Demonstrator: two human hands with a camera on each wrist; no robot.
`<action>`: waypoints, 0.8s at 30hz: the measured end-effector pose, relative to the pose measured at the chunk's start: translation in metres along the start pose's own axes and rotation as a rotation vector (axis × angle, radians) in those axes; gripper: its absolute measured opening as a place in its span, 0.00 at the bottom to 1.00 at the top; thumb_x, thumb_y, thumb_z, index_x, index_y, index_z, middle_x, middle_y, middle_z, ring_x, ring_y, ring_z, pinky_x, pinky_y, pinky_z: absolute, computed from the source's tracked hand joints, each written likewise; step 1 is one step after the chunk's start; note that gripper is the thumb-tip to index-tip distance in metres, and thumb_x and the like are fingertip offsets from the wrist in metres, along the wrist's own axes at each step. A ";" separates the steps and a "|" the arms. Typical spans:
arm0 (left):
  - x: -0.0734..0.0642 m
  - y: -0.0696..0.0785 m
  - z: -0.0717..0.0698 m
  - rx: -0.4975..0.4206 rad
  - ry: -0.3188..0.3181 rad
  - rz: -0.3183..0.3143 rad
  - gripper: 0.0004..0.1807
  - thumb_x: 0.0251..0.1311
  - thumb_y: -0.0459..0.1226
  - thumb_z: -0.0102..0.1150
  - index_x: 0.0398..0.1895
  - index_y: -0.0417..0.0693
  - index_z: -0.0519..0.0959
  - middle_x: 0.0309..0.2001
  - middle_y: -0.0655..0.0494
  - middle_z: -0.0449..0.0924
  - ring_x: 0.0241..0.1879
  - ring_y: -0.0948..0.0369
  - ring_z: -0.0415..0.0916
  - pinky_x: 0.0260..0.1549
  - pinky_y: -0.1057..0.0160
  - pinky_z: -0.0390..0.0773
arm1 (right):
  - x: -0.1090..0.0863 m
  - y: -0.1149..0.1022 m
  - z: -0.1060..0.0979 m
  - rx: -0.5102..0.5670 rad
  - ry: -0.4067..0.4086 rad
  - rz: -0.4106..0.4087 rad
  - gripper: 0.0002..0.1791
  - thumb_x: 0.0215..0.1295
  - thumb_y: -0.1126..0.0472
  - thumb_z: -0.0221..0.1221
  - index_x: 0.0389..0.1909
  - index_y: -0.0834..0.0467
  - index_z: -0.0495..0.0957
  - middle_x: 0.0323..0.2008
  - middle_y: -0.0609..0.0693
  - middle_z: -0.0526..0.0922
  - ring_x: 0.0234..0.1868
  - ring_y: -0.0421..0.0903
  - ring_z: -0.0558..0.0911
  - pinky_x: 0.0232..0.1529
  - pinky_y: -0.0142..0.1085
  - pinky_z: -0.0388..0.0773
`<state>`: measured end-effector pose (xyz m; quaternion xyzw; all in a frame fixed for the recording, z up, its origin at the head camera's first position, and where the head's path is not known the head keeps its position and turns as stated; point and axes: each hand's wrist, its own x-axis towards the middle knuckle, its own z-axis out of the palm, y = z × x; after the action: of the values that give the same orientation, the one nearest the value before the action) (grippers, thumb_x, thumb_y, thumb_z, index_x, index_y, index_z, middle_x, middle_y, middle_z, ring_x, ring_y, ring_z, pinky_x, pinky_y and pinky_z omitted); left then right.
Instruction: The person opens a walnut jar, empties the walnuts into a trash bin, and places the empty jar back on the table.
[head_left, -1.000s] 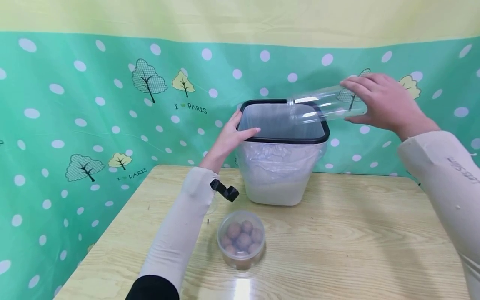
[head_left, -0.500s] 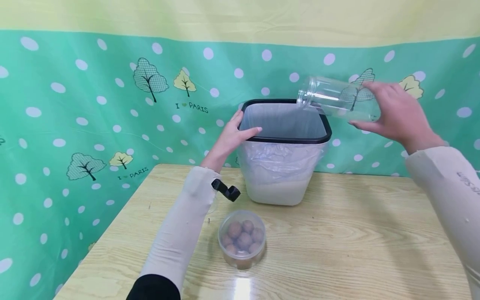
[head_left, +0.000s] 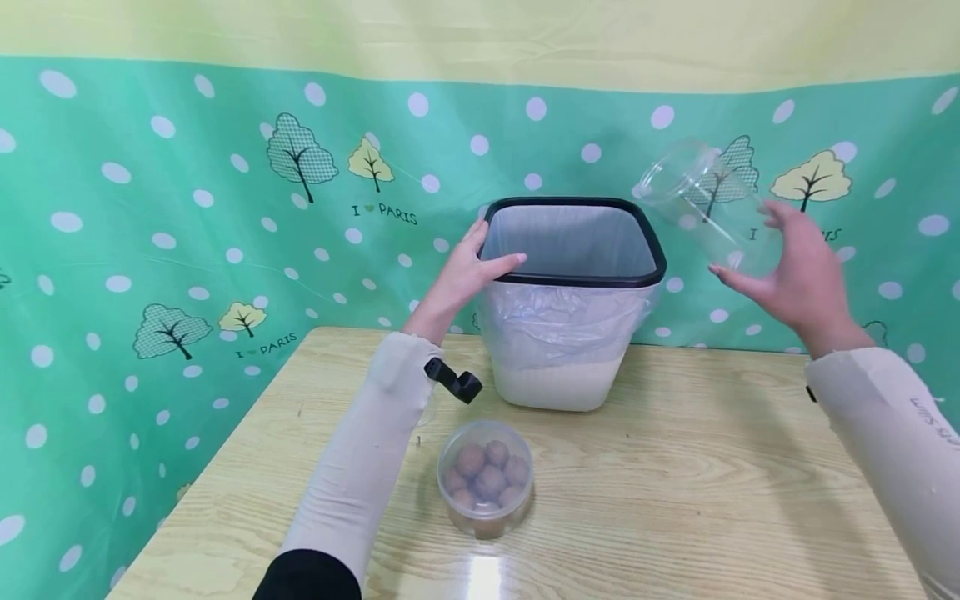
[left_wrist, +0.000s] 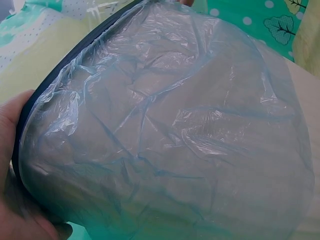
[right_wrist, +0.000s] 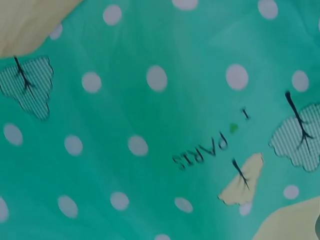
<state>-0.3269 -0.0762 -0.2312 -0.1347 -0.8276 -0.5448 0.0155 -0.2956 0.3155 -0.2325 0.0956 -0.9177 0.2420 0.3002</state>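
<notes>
My left hand (head_left: 474, 267) grips the left side of the trash can (head_left: 558, 358), its thumb lying over the black rim (head_left: 570, 282). In the left wrist view, fingers (left_wrist: 11, 120) show at the rim, beside the crinkled clear bag (left_wrist: 165, 115) that lines the can. My right hand (head_left: 806, 279) holds a clear plastic jar (head_left: 705, 200) by its lower end. The jar is up in the air, right of the can, tilted with its open mouth towards the upper left. I see nothing inside it.
On the wooden table (head_left: 712, 475), in front of the can, stands a round clear tub (head_left: 485, 517) with several brown balls in it. A green dotted curtain (head_left: 202, 250) hangs close behind the table and can; it fills most of the right wrist view.
The right hand has drawn the jar away from over the can to the right. The jar's mouth has turned from pointing left into the can to pointing upper left. The left hand stays put.
</notes>
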 end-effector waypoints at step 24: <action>0.000 0.000 0.000 -0.002 0.004 0.002 0.51 0.55 0.51 0.63 0.75 0.48 0.44 0.76 0.60 0.37 0.73 0.63 0.34 0.70 0.58 0.45 | -0.055 0.022 0.048 0.369 0.060 0.169 0.40 0.57 0.59 0.65 0.67 0.52 0.53 0.63 0.53 0.63 0.62 0.56 0.67 0.66 0.45 0.61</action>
<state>-0.3266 -0.0763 -0.2313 -0.1346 -0.8268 -0.5459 0.0174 -0.2832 0.3120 -0.3077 0.0643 -0.8532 0.4332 0.2834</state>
